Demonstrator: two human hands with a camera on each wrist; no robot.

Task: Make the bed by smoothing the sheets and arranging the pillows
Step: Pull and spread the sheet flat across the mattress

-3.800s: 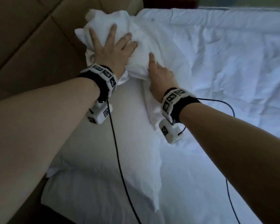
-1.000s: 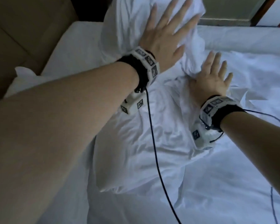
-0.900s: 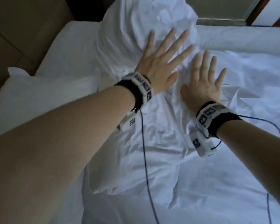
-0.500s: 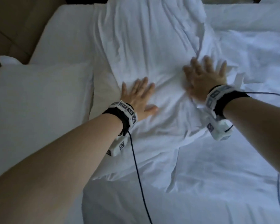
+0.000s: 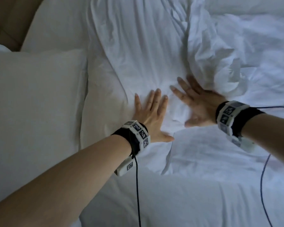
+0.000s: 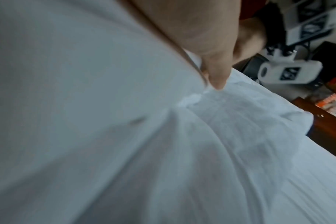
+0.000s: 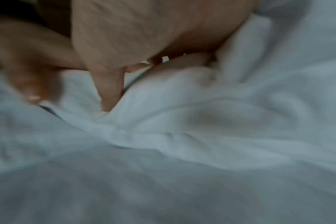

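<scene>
A wrinkled white pillow (image 5: 138, 46) lies flat on the bed, running from the top of the head view down to my hands. My left hand (image 5: 151, 112) presses palm-down on its near end, fingers straight and spread. Just to the right, my right hand (image 5: 195, 102) also lies flat on the pillow, fingers spread, beside a bunched fold of white duvet (image 5: 220, 66). A second, smooth white pillow (image 5: 36, 104) lies at the left. In the left wrist view my thumb (image 6: 217, 72) touches the pillow fabric (image 6: 125, 136). In the blurred right wrist view my fingers (image 7: 109, 91) press into white cloth (image 7: 201, 136).
The brown padded headboard (image 5: 8, 18) shows at the top left. The white sheet (image 5: 203, 194) covers the bed below and to the right. Black cables (image 5: 137, 185) hang from both wrist bands across the bedding. A dark wooden edge (image 6: 326, 125) shows at the bed's side.
The upright pillow has been pushed down flat. Both hands slid down its face toward me and closer together, now pressing its near end.
</scene>
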